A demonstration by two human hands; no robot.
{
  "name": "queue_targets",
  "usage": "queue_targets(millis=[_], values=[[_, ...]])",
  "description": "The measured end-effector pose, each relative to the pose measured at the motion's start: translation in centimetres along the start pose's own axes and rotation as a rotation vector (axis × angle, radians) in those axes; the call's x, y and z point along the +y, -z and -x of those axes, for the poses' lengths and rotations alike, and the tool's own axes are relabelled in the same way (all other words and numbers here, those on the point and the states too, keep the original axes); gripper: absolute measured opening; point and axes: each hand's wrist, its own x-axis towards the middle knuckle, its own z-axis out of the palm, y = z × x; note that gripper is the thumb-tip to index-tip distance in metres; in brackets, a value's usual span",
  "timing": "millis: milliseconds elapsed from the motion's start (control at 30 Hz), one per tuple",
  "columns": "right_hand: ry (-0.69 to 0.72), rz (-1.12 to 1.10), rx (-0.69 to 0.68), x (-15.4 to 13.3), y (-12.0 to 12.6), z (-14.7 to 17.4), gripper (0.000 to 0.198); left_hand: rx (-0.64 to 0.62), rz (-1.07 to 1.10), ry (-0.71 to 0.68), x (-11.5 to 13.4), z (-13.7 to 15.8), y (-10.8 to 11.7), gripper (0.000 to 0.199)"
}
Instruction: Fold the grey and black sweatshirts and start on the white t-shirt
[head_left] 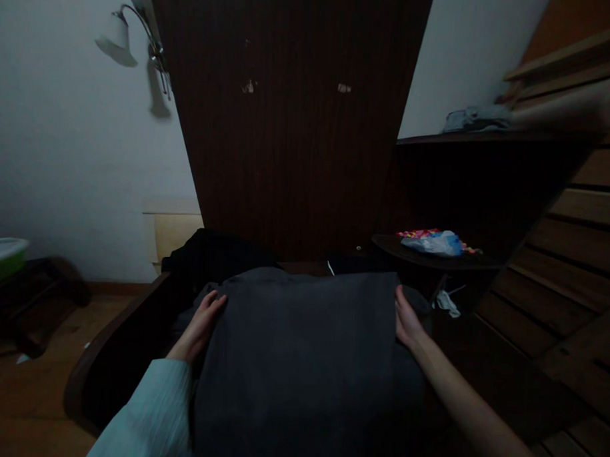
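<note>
A large dark grey cloth (306, 342), perhaps a garment, spreads out flat in front of me, its upper edge running between my two hands. My left hand (204, 325) grips the cloth's upper left side, fingers bent over its edge. At the upper right corner, my right hand (406, 319) holds the edge with its fingers partly hidden behind the fabric. More dark fabric shows beneath and beside the cloth. Its lower part fades into shadow.
Black clothing (219, 252) lies behind, by a curved wooden armrest (115, 342). A dark wooden panel (292, 148) rises ahead. On the right, a corner shelf (434, 261) carries a plastic bag (437, 243). A wall lamp (117, 38) hangs at upper left; a green-and-white tub (3, 261) stands below.
</note>
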Motion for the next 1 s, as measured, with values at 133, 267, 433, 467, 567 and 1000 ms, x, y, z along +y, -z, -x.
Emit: queue_targets(millis=[133, 267, 433, 467, 567, 1000], values=[[-0.048, -0.044, 0.042, 0.4, 0.5, 0.1, 0.051, 0.008, 0.192, 0.105, -0.7, 0.1, 0.3, 0.053], [-0.027, -0.062, 0.094, -0.9, 2.1, 0.2, 0.030, 0.034, 0.225, 0.073, -0.2, 0.7, 0.8, 0.055], [-0.029, 0.066, 0.033, -2.9, 4.7, 2.3, 0.037, 0.040, 0.260, 0.059, 0.7, 3.5, 2.1, 0.051], [-0.020, 0.075, 0.015, -3.2, 5.2, 2.8, 0.042, 0.042, 0.271, 0.056, 0.8, 4.1, 2.3, 0.051], [-0.007, 0.089, -0.001, -3.9, 6.6, 4.1, 0.052, 0.071, 0.288, 0.038, 1.1, 5.6, 2.7, 0.049], [0.006, 0.127, 0.006, -1.0, 8.1, 7.1, 0.055, 0.028, 0.112, 0.120, -1.2, 7.5, 4.5, 0.031]])
